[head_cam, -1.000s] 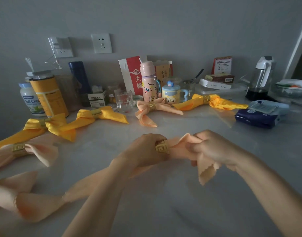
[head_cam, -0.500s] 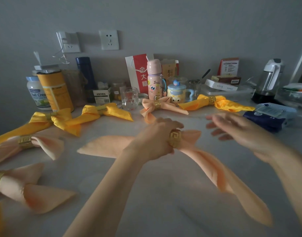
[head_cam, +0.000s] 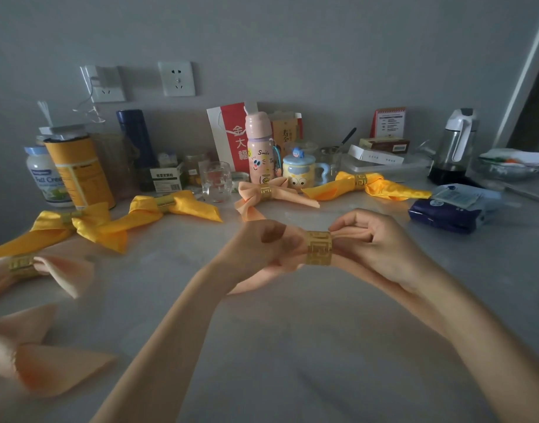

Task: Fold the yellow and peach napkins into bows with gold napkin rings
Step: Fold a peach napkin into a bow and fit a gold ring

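A pale tabletop [head_cam: 262, 346] runs along a grey wall [head_cam: 292, 41], with bottles, tins and cups crowding its back edge. Above the middle of it the person holds a peach napkin [head_cam: 282, 267] threaded through a gold ring [head_cam: 319, 248]. The left hand [head_cam: 259, 248] grips the cloth just left of the ring, fingers curled round it. The right hand [head_cam: 375, 239] pinches the bunched cloth just right of it. A finished yellow bow [head_cam: 170, 206] and a peach bow [head_cam: 263, 193] lie further back on the table.
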Demonstrator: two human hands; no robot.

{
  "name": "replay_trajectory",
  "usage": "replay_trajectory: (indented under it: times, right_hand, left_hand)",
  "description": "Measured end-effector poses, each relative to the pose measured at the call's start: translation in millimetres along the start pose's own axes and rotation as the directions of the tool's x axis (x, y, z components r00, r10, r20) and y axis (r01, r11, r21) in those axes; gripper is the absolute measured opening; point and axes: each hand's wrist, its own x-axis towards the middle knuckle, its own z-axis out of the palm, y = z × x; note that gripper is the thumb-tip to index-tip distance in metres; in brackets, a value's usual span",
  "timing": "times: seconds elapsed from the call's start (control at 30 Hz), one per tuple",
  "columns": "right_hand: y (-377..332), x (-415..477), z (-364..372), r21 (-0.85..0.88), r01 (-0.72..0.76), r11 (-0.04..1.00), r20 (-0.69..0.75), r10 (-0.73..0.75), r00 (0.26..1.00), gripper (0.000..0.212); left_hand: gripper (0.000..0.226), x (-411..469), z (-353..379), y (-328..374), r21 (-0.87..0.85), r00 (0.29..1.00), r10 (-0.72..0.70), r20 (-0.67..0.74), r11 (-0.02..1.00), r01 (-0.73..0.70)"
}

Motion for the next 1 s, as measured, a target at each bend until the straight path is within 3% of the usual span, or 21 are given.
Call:
replay_trajectory:
  times: [0.1,0.17,0.23,0.27,0.33,0.43,0.53,0.63,0.77,0.83,0.9,1.0]
  right_hand:
    - [0,0,4,-0.039,-0.001,0.999,0.007,0.001,1.0,0.015]
    - [-3,-1,6,-0.233,0.051,0.971,-0.029,-0.059,0.998,0.019]
    - [-11,-4,10,-0.492,0.172,0.853,-0.057,-0.229,0.972,0.032]
    - [-15,-6,12,-0.531,0.212,0.82,-0.028,-0.267,0.963,0.039]
    - [-20,-12,20,-0.55,0.225,0.804,0.078,-0.219,0.973,0.051]
    - [-4,-9,36,-0.736,0.26,0.626,0.155,-0.218,0.964,0.058]
    - [1,-4,37,-0.729,0.213,0.65,0.09,-0.217,0.972,0.048]
    - [-2,-2,30,-0.708,0.209,0.675,0.065,-0.232,0.971,0.052]
    - [-6,-5,27,-0.691,0.169,0.702,0.088,-0.151,0.985,0.052]
    - [-6,-5,27,-0.673,0.172,0.719,0.172,-0.074,0.982,0.046]
    - [-8,-6,27,-0.661,0.184,0.728,0.26,-0.008,0.965,0.047]
    - [-16,-9,31,-0.668,0.283,0.688,0.346,-0.05,0.937,0.048]
  left_hand:
    - [0.013,5,3,-6,0.037,0.998,0.028,-0.055,0.999,-0.026]
    - [0.015,5,6,-7,0.171,0.988,0.112,-0.109,0.981,-0.093]
    - [0.01,3,12,-5,0.31,0.965,0.218,-0.149,0.936,-0.163]
    - [0.008,1,14,-3,0.346,0.95,0.266,-0.162,0.917,-0.198]
    - [0.006,-2,19,1,0.343,0.932,0.315,-0.178,0.908,-0.242]
    - [0.006,-6,22,5,0.349,0.916,0.341,-0.212,0.902,-0.255]
    - [0.013,-9,24,3,0.362,0.896,0.374,-0.238,0.891,-0.276]
    - [0.012,-5,20,2,0.344,0.892,0.352,-0.285,0.906,-0.248]
    - [0.007,2,17,-2,0.33,0.942,0.208,-0.265,0.937,-0.114]
    - [0.009,1,12,-2,0.313,0.988,0.014,-0.152,0.949,0.035]
    - [0.013,-4,1,3,0.338,0.983,-0.183,-0.005,0.925,0.174]
    - [0.054,-8,-12,11,0.415,0.959,-0.252,0.129,0.892,0.178]
